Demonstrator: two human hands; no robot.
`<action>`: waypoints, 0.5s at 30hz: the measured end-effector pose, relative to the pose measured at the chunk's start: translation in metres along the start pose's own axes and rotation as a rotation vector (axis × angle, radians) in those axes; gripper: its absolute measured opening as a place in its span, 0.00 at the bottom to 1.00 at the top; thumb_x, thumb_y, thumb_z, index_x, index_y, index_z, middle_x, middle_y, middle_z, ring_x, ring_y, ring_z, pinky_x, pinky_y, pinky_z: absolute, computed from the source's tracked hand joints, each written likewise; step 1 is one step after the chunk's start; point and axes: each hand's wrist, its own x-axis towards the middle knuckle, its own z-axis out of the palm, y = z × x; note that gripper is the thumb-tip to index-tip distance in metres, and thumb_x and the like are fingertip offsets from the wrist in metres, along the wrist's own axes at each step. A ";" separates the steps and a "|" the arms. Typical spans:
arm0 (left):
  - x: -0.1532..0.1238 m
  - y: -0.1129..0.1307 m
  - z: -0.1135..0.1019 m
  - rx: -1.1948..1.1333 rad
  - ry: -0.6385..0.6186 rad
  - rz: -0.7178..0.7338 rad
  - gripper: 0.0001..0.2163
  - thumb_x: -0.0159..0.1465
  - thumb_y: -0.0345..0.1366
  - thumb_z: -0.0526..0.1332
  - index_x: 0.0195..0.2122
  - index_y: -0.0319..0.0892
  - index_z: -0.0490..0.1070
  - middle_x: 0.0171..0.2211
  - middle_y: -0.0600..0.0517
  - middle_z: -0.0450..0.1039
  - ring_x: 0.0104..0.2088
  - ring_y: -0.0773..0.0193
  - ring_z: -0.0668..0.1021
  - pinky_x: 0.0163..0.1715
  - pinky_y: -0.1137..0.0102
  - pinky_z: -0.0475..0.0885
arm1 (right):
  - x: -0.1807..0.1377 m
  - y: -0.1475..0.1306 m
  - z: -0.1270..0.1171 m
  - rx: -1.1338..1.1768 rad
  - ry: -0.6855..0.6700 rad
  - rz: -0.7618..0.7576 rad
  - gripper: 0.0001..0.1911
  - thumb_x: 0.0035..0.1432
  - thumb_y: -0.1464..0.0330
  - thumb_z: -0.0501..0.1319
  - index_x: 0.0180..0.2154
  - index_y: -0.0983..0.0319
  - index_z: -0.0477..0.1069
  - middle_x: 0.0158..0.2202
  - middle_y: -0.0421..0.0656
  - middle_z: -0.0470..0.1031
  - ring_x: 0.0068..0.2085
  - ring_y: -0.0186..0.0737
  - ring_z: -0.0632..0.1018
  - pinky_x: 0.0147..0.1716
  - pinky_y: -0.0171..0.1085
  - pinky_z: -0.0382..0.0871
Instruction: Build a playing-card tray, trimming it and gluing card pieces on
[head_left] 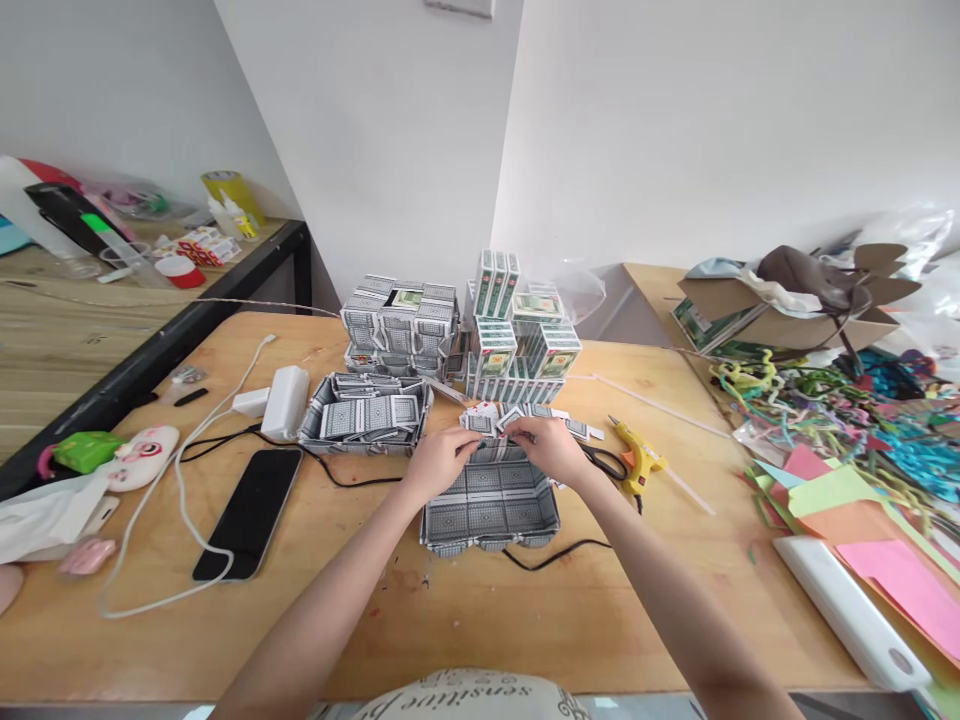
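My left hand (444,462) is closed, its fingertips pinching a playing card (477,424) above the far edge of an open box built of playing cards (491,505). My right hand (549,445) pinches at the cards from the other side, its thumb and fingers together near the same spot. Several loose cards (577,428) lie just beyond the fingers. To the left stands a second card box (365,420) with folded cards inside. Behind it rises a stacked block of folded cards (401,325), and beside that are packs of cards (525,345), piled up.
A yellow glue gun (639,455) and black-handled scissors (604,462) lie right of the box. On the left are a phone (249,513), a white adapter (286,402) and cables. Coloured paper (847,510) and pipe cleaners (810,400) cover the right side.
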 end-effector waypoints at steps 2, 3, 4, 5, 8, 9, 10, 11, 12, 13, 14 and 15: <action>0.000 0.000 0.000 0.005 -0.005 -0.006 0.11 0.63 0.36 0.54 0.41 0.46 0.74 0.40 0.51 0.77 0.41 0.59 0.77 0.41 0.66 0.70 | 0.001 -0.001 -0.001 0.016 0.001 0.001 0.12 0.52 0.76 0.55 0.34 0.58 0.75 0.34 0.40 0.78 0.36 0.38 0.77 0.39 0.35 0.69; 0.000 0.001 -0.001 0.006 -0.008 -0.009 0.11 0.63 0.36 0.54 0.41 0.46 0.74 0.40 0.52 0.77 0.41 0.59 0.77 0.41 0.66 0.70 | 0.001 -0.001 -0.003 0.025 -0.009 -0.002 0.12 0.53 0.76 0.55 0.34 0.58 0.75 0.34 0.40 0.79 0.36 0.38 0.77 0.39 0.35 0.69; 0.000 0.001 -0.001 0.006 -0.010 -0.011 0.11 0.63 0.36 0.54 0.42 0.46 0.74 0.40 0.52 0.77 0.41 0.59 0.77 0.40 0.66 0.70 | 0.002 -0.002 -0.005 0.035 -0.028 -0.008 0.13 0.53 0.76 0.55 0.34 0.58 0.76 0.33 0.40 0.79 0.35 0.37 0.78 0.38 0.35 0.69; 0.000 0.002 -0.001 0.004 -0.011 -0.013 0.11 0.63 0.37 0.54 0.42 0.47 0.74 0.40 0.51 0.77 0.41 0.59 0.77 0.40 0.66 0.70 | 0.003 -0.002 -0.008 0.043 -0.051 -0.017 0.13 0.53 0.75 0.55 0.34 0.57 0.76 0.33 0.39 0.79 0.35 0.37 0.78 0.38 0.34 0.69; 0.000 0.002 -0.002 -0.011 -0.007 -0.014 0.11 0.62 0.37 0.54 0.41 0.46 0.75 0.40 0.51 0.77 0.40 0.59 0.77 0.39 0.66 0.71 | 0.007 0.001 -0.020 0.039 -0.117 -0.032 0.14 0.53 0.74 0.55 0.35 0.55 0.77 0.35 0.38 0.79 0.37 0.37 0.78 0.39 0.34 0.69; 0.000 0.002 -0.003 -0.016 -0.005 -0.013 0.11 0.62 0.37 0.54 0.41 0.46 0.75 0.40 0.51 0.77 0.40 0.59 0.77 0.39 0.66 0.71 | 0.008 0.002 -0.025 0.027 -0.132 -0.027 0.14 0.53 0.74 0.56 0.36 0.55 0.77 0.36 0.37 0.79 0.37 0.38 0.78 0.40 0.34 0.69; 0.000 0.002 -0.003 -0.022 -0.003 -0.012 0.11 0.62 0.37 0.54 0.41 0.46 0.75 0.40 0.51 0.77 0.40 0.60 0.77 0.40 0.67 0.71 | 0.008 0.004 -0.028 0.009 -0.140 -0.015 0.14 0.52 0.73 0.57 0.37 0.54 0.77 0.37 0.38 0.79 0.38 0.39 0.78 0.40 0.35 0.69; 0.000 0.002 -0.003 -0.028 -0.002 -0.009 0.11 0.62 0.37 0.54 0.41 0.46 0.75 0.40 0.51 0.77 0.40 0.60 0.77 0.40 0.67 0.71 | 0.008 0.005 -0.031 -0.012 -0.146 0.000 0.14 0.52 0.73 0.57 0.37 0.54 0.77 0.37 0.38 0.79 0.38 0.39 0.78 0.40 0.35 0.69; 0.000 0.001 -0.003 -0.032 -0.002 -0.006 0.11 0.62 0.37 0.54 0.41 0.46 0.75 0.40 0.51 0.77 0.40 0.60 0.77 0.40 0.67 0.71 | 0.008 0.007 -0.034 -0.037 -0.153 0.014 0.13 0.52 0.73 0.57 0.37 0.54 0.77 0.36 0.38 0.79 0.37 0.40 0.78 0.39 0.35 0.69; 0.000 0.001 -0.002 -0.034 -0.001 -0.003 0.11 0.62 0.37 0.54 0.41 0.46 0.75 0.39 0.51 0.77 0.40 0.60 0.77 0.40 0.66 0.71 | 0.008 0.008 -0.035 -0.064 -0.159 0.026 0.13 0.52 0.72 0.57 0.36 0.54 0.77 0.34 0.38 0.79 0.35 0.40 0.78 0.37 0.35 0.69; 0.000 0.001 -0.002 -0.035 -0.001 -0.001 0.11 0.63 0.37 0.54 0.41 0.46 0.75 0.39 0.51 0.77 0.40 0.59 0.77 0.39 0.66 0.71 | 0.008 0.009 -0.036 -0.090 -0.164 0.034 0.12 0.52 0.72 0.57 0.34 0.54 0.77 0.33 0.38 0.79 0.34 0.39 0.78 0.35 0.34 0.69; 0.000 0.001 -0.002 -0.035 -0.002 0.001 0.11 0.63 0.37 0.54 0.40 0.46 0.75 0.39 0.51 0.77 0.40 0.59 0.77 0.39 0.66 0.71 | 0.007 0.010 -0.036 -0.114 -0.165 0.041 0.12 0.53 0.72 0.56 0.33 0.54 0.78 0.31 0.37 0.79 0.33 0.39 0.78 0.34 0.34 0.69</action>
